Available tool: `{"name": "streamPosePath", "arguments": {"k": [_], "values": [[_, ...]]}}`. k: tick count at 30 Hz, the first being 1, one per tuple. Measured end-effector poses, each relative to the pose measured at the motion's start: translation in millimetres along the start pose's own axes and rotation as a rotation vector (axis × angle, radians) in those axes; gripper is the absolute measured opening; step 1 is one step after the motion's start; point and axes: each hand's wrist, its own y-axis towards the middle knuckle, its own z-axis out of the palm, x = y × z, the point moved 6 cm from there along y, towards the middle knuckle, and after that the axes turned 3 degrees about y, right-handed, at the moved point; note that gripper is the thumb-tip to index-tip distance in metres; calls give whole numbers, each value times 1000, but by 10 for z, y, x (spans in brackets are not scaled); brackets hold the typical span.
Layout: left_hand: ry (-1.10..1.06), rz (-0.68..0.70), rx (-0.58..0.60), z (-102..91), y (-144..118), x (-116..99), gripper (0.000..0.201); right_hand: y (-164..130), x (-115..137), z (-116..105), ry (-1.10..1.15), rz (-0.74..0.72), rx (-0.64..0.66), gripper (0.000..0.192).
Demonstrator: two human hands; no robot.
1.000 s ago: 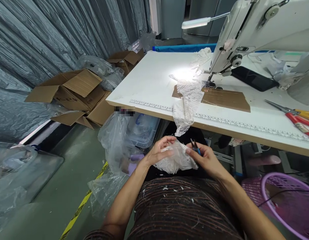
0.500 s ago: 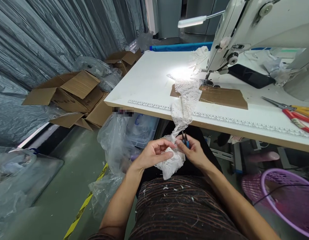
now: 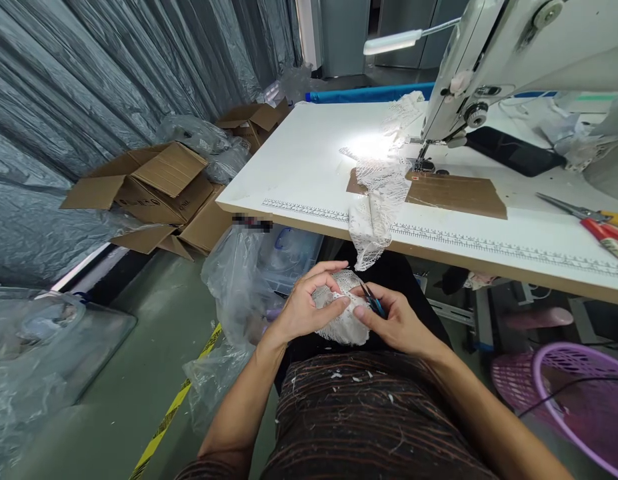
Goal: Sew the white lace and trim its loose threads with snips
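Observation:
My left hand (image 3: 313,300) pinches a piece of white lace fabric (image 3: 343,328) above my lap, thumb and fingers closed on its upper edge. Against the same lace, the thumb and forefinger of my right hand (image 3: 396,320) press together. Small thread snips (image 3: 375,303) with dark blades and a blue handle are tucked in my right hand, blades pointing up and left. Just above my hands, a strip of white lace (image 3: 371,223) hangs over the table's front edge and runs back beside the sewing machine's needle area. My fingers hide part of the held lace.
The sewing machine (image 3: 481,87) stands at the right of the white table (image 3: 289,160). Brown cardboard (image 3: 463,193), a black phone-like slab (image 3: 513,152) and red-handled scissors (image 3: 606,233) lie there. A purple basket (image 3: 541,393) is low right; open cardboard boxes (image 3: 163,180) stand left.
The held lace now appears apart from the hanging strip and is spread into a rounder shape between my hands. The snips have tilted left, and the whole view has shifted slightly.

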Motion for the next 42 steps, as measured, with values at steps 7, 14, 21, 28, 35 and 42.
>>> {"name": "streamPosePath", "arguments": {"k": [7,14,21,28,35,42], "values": [[-98,-90,113,11,-31,161,18,-47,112,29,-154,-56,32,21],[-229,-161,235,17,-11,226,24,-13,102,16,-208,-112,62,12],[-277,-302,295,39,-3,335,27,30,46,-2,-241,-97,76,13],[-337,-228,206,-55,6,317,24,24,38,-4,-301,-93,90,17],[-412,-177,197,-76,-17,251,19,20,-9,1,-220,-33,83,21],[-328,-210,212,-80,-49,207,19,0,40,-4,-220,-40,21,16]]}}
